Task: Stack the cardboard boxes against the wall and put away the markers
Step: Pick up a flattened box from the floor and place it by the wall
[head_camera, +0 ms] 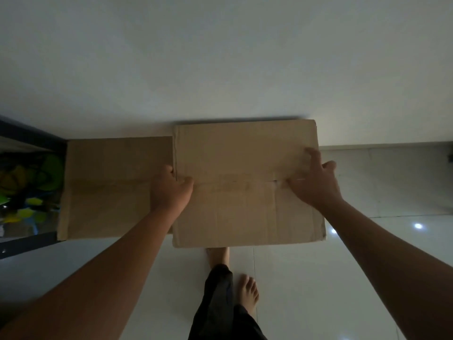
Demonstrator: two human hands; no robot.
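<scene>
A closed brown cardboard box (245, 212) is up against the white wall (220, 57), its top facing me. My left hand (171, 190) grips its left edge with the thumb on the top face. My right hand (311, 182) holds its right side, fingers spread over the top and the right edge. A second cardboard box (110, 187) stands lower, just to the left, also against the wall, touching the first. No markers are in view.
A dark shelf unit (29, 143) with green and yellow items (31, 185) stands at the left beside the lower box. Glossy white floor tiles (367, 266) spread to the right and below. My bare feet (247, 293) stand in front of the boxes.
</scene>
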